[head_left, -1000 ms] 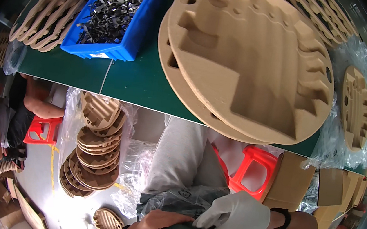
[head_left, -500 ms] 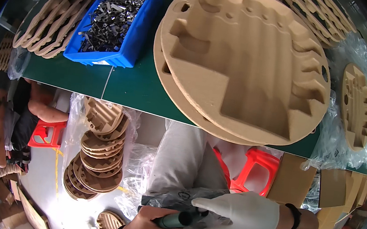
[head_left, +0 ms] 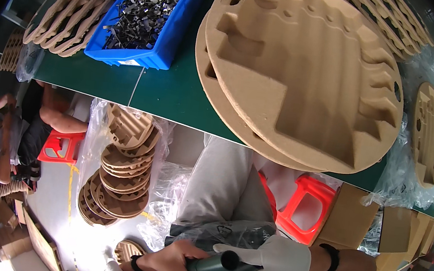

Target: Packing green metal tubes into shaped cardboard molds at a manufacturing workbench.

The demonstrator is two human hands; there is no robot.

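A: Where is it brightest?
B: The near-left floor (head_left: 76,242); glare bleaches it white; plastic wrap (head_left: 419,195) glints at right; the dark green tube (head_left: 207,266) carries a dull sheen.
A: Shadows, distortion?
B: Soft shadows in the large tray (head_left: 317,104); bowed lines; black corners.

a dark triangular recycling symbol (head_left: 224,230) was printed on a clear plastic bag (head_left: 249,234) low in the view, a small white label (head_left: 129,63) was fixed to the near end of the blue plastic bin (head_left: 163,57), its print probably too small to read
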